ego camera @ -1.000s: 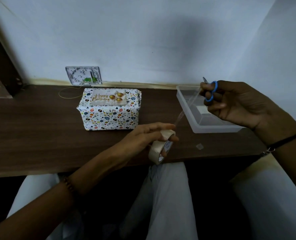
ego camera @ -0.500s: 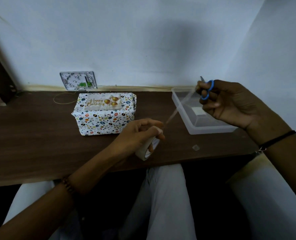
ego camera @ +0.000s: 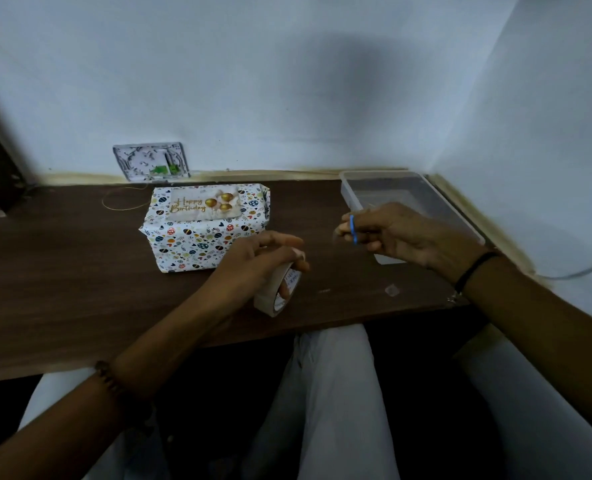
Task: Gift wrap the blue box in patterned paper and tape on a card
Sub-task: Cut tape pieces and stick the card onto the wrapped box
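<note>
Desk [ego camera: 62, 271]: dark wood, wall corner.
Left hand [ego camera: 253, 261]: curled round tape roll [ego camera: 270, 297].
Right hand [ego camera: 402, 233]: gripping scissors [ego camera: 353, 228].
Wrapped box [ego camera: 190, 244]: I judge light, crushable; hold edges.

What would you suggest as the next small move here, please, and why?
Probably snip a short strip from the tape roll. The left hand grips the roll, the right hand holds the blue-handled scissors close beside it, and the card lies on the wrapped box, seemingly awaiting tape. Whether a strip is already drawn is too faint to tell.
</note>
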A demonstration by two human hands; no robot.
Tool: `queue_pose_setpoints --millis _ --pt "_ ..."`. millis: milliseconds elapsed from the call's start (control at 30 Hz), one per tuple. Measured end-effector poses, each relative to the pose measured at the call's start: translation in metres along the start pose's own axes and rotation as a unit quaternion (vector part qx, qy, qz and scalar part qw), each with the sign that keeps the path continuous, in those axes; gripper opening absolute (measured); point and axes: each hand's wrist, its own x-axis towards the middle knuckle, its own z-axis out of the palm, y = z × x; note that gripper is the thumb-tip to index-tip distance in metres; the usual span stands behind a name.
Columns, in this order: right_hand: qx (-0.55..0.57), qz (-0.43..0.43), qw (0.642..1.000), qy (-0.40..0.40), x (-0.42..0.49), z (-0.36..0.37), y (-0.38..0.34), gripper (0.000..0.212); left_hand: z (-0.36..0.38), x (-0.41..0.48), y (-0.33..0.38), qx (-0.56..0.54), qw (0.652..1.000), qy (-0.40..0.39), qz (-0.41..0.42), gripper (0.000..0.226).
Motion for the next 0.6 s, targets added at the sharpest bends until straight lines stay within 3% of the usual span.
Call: queue_pose_setpoints --millis 67,167,333,400,600 --pt "-0.129 -0.013 0.991 0.026 0.012 0.005 0.003 0.006 -0.001 -0.001 0.001 0.003 1.000 0.004 0.005 0.019" --pt "-0.318 -0.039 0.946 0.052 0.025 0.014 0.008 0.012 -0.002 0.000 0.001 -0.008 1.000 0.003 0.007 0.020" --pt "-0.504 -0.085 0.859 0.037 0.035 0.025 0.014 0.028 -0.008 0.003 -0.007 0.015 0.999 0.033 0.014 0.021" --pt "-0.546 -0.091 0.832 0.039 0.037 0.025 0.016 0.028 -0.010 0.002 -0.010 0.000 0.999 0.039 0.017 0.022" --pt "-0.576 -0.090 0.811 0.038 0.044 0.018 0.013 0.037 -0.011 0.002 -0.016 -0.040 0.998 0.043 0.027 0.025"
